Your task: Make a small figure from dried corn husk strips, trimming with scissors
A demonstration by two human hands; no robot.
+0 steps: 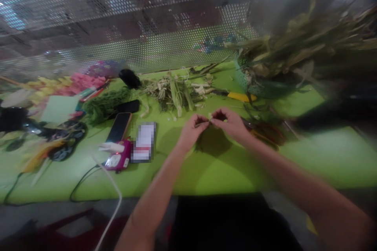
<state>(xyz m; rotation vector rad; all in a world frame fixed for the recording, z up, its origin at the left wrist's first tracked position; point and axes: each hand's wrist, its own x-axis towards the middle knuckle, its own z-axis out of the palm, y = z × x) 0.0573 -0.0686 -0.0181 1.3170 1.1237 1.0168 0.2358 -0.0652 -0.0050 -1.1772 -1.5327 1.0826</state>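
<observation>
My left hand [192, 128] and my right hand [231, 124] meet above the green table [212, 172]. Thumb and fingers are pinched on both, and between the fingertips is a small pale plant piece [210, 117]. Its exact kind is too small to make out. Just beyond my hands lies a pile of dried husks and stalks [175, 92], with a few pale scraps around it. A yellow-handled cutter [241, 97] rests behind my right hand. Beside my right forearm are orange-handled scissors [269, 133], blurred and partly hidden.
A green basket [242, 76] heaped with dried leaves [282, 55] stands back right. Left of my hands lie a lit phone [144, 141], a dark phone [119, 127], a purple device [123, 159] with a white cable [116, 188], green foliage [101, 106] and a yellow glue gun [44, 155].
</observation>
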